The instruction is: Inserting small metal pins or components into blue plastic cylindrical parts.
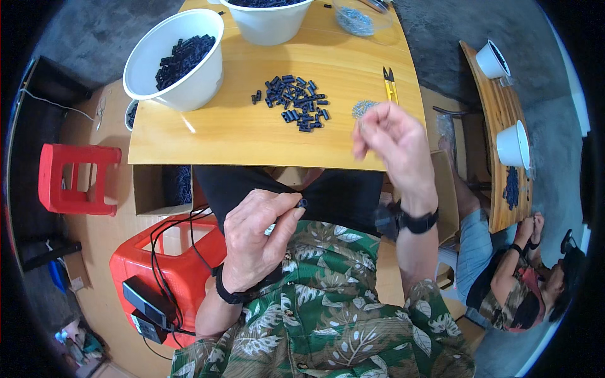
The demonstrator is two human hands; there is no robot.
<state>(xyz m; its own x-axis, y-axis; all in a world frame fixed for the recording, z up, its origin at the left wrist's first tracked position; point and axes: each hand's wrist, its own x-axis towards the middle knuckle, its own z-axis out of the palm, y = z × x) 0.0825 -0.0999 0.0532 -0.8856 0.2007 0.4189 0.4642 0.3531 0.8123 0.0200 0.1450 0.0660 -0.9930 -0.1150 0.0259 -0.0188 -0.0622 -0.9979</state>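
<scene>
we pinch a small dark cylinder (302,203) in our left hand (259,230), just off the table (208,138)'s near edge. our right hand (398,140) is raised by the table's near right corner, fingertips bunched; we cannot tell whether they hold anything.

Black tube (302,203) partly hidden, silver pieces (363,109) indistinct, upper bucket (268,28) cropped

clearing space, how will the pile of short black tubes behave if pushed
The pile of short black tubes looks loose, so may scatter. They appear cylindrical, so some could roll. Each looks small against the left hand, so probably light.
</scene>
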